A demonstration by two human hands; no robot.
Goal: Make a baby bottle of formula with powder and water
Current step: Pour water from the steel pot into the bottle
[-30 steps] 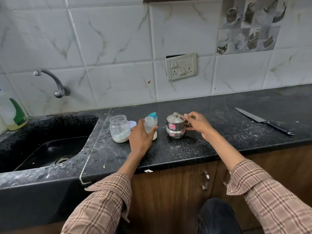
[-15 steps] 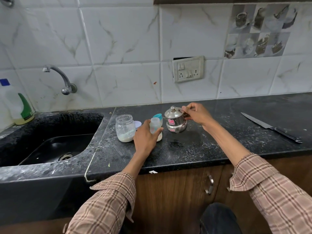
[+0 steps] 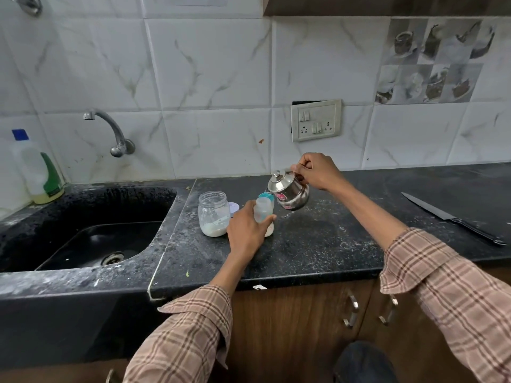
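The baby bottle (image 3: pixel 262 210) stands upright on the counter (image 3: pixel 318 244), near its left edge where the sink (image 3: pixel 91 233) begins, with pale powder or liquid at its base. The left hand (image 3: pixel 246 230) wraps around its body, grip closed on it. Above and just right of the bottle's open mouth, a small steel kettle (image 3: pixel 289 193) hangs tilted, spout toward the bottle; the right hand (image 3: pixel 318 171) holds its handle, grip clenched around it. Whether water is flowing is hard to tell. A teal cap (image 3: pixel 267 196) shows just behind the bottle. Just left stands a glass jar (image 3: pixel 213 212) with white powder. A knife (image 3: pixel 450 218) lies well apart, toward the counter's right end.
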